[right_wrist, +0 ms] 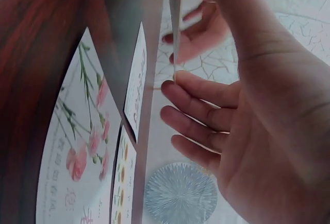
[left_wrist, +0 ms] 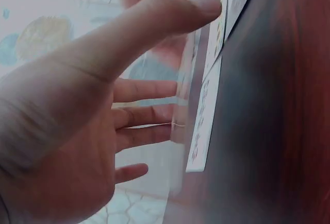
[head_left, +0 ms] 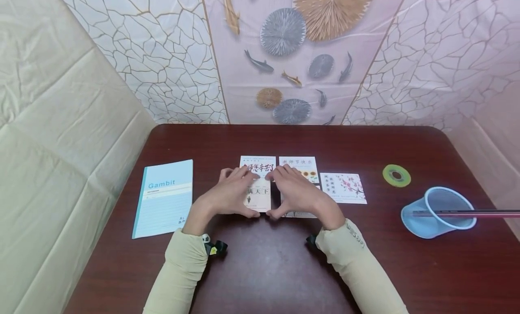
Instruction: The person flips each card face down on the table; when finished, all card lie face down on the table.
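Note:
Between both hands is a small cream card [head_left: 260, 201] with boxed characters. My left hand [head_left: 227, 192] holds it at the left, fingers at the far edge and thumb at the near edge. My right hand [head_left: 298, 192] holds its right end the same way, and the card [right_wrist: 176, 28] shows edge-on there from thumb to fingertips. Behind the hands lie a red-lettered card [head_left: 257, 162] and a sunflower card [head_left: 304, 165]. A carnation card [right_wrist: 77, 147] lies on the table, mostly hidden under my right hand in the head view. Right of it is a pink-blossom card [head_left: 349, 187].
A light blue notebook [head_left: 164, 205] lies at the left of the dark red table [head_left: 260, 269]. On the right are a green roll of tape [head_left: 402, 178] and a blue mesh cup [head_left: 430, 230] tipped on its side, with pencils [head_left: 491, 213] sticking out. A patterned cloth [head_left: 280, 79] hangs behind.

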